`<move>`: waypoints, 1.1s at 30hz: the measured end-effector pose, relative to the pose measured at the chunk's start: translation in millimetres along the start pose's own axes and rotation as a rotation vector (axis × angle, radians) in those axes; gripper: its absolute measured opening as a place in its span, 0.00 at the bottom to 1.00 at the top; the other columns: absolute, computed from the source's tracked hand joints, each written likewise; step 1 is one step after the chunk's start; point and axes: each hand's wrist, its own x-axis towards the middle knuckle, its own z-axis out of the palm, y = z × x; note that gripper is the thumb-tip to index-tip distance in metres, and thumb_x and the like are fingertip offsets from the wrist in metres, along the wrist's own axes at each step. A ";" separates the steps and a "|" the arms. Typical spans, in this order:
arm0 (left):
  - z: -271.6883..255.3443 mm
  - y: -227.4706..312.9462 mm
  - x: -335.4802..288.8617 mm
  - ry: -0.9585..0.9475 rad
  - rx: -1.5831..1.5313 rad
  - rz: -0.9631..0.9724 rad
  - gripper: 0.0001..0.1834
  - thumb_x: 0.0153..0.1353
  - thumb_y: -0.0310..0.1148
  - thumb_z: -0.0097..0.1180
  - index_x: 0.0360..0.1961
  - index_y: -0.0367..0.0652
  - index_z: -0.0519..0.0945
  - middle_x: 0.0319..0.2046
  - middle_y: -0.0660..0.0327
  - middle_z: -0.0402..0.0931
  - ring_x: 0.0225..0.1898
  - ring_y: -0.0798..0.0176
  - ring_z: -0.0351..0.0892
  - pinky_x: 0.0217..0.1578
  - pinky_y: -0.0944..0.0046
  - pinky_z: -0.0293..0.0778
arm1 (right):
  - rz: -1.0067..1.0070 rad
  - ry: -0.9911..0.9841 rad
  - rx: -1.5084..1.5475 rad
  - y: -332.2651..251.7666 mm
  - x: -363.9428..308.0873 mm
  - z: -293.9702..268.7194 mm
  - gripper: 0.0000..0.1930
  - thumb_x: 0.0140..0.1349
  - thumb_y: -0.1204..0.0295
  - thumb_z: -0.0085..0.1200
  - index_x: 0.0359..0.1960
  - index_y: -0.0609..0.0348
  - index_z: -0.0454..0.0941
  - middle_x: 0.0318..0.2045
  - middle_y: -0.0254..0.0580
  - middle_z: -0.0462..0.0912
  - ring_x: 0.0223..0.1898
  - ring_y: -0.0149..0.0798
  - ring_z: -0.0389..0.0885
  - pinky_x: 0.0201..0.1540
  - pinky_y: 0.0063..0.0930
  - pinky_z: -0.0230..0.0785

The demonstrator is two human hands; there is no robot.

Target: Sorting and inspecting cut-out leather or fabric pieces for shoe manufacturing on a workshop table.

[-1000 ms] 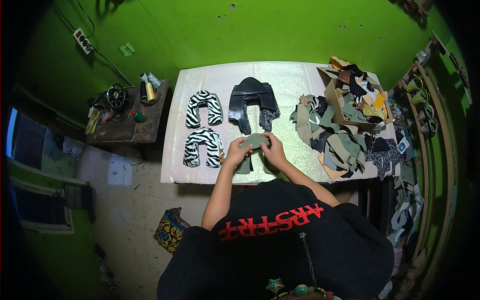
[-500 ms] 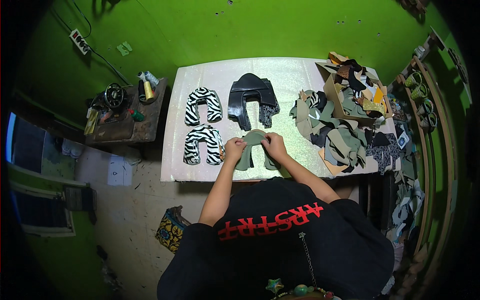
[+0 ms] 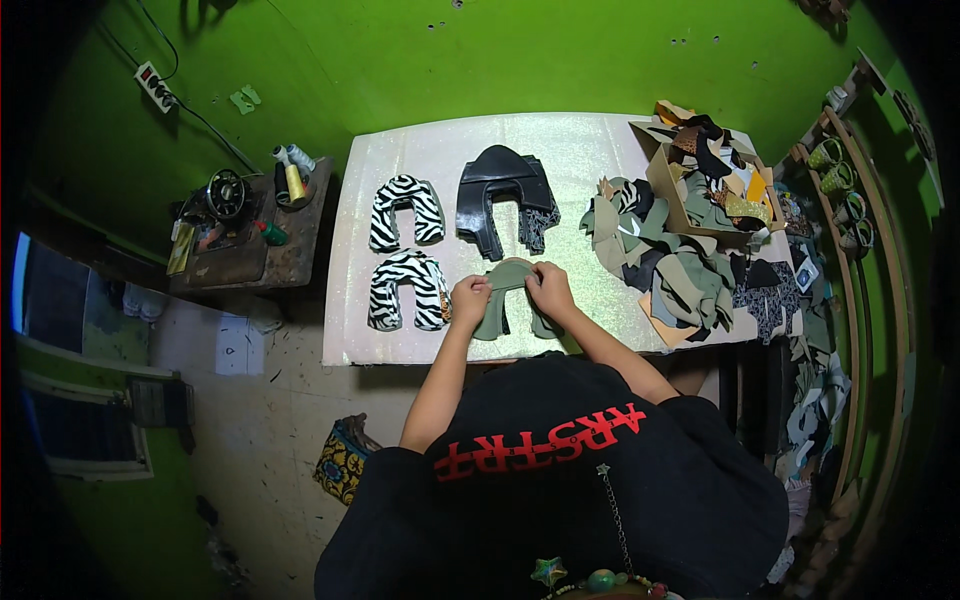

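Near the front edge of the table, an olive-green U-shaped shoe upper [image 3: 512, 274] lies with its curved end away from me. My left hand [image 3: 471, 299] pinches its left side, and my right hand [image 3: 548, 292] grips the right side; the fingertips are partly hidden. Just beyond it is a pile of black U-shaped shoe uppers [image 3: 504, 178], some with a patterned grey underside. To the left sit two stacks of zebra-striped shoe uppers, the far stack [image 3: 404, 188] and the near stack [image 3: 402, 270].
At the right of the table [image 3: 345, 290], loose olive and black cut pieces [image 3: 690, 285] are heaped by a cardboard box [image 3: 675, 195] full of scraps. A sewing machine [image 3: 228, 195] and thread cones [image 3: 295, 182] stand on a wooden bench at left. A patterned bag [image 3: 340, 462] lies on the floor.
Both hands keep their hold on the olive-green upper and have barely shifted. The whole view has tilted very slightly.
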 end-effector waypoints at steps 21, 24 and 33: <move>20.4 31.3 -15.0 0.142 0.431 0.197 0.02 0.52 0.25 0.51 0.28 0.41 0.75 0.30 0.54 0.67 0.33 0.50 0.72 0.34 0.57 0.68 | 0.109 0.015 -0.072 10.2 6.6 -1.3 0.21 0.41 0.73 0.61 0.37 0.64 0.66 0.35 0.53 0.67 0.39 0.53 0.68 0.43 0.37 0.63; 20.2 28.5 -14.3 0.171 0.460 0.219 0.04 0.51 0.26 0.51 0.27 0.40 0.76 0.29 0.54 0.68 0.31 0.52 0.72 0.33 0.58 0.68 | 0.101 -0.004 -0.073 8.9 2.1 -3.0 0.21 0.43 0.73 0.60 0.38 0.66 0.66 0.36 0.54 0.66 0.39 0.53 0.69 0.43 0.37 0.64; 41.6 52.9 -6.8 0.114 0.320 0.388 0.06 0.49 0.26 0.52 0.28 0.37 0.78 0.25 0.57 0.70 0.25 0.62 0.71 0.29 0.66 0.68 | 0.101 0.083 0.259 5.5 -33.5 -44.6 0.13 0.49 0.80 0.51 0.39 0.63 0.70 0.31 0.41 0.68 0.29 0.31 0.70 0.31 0.20 0.67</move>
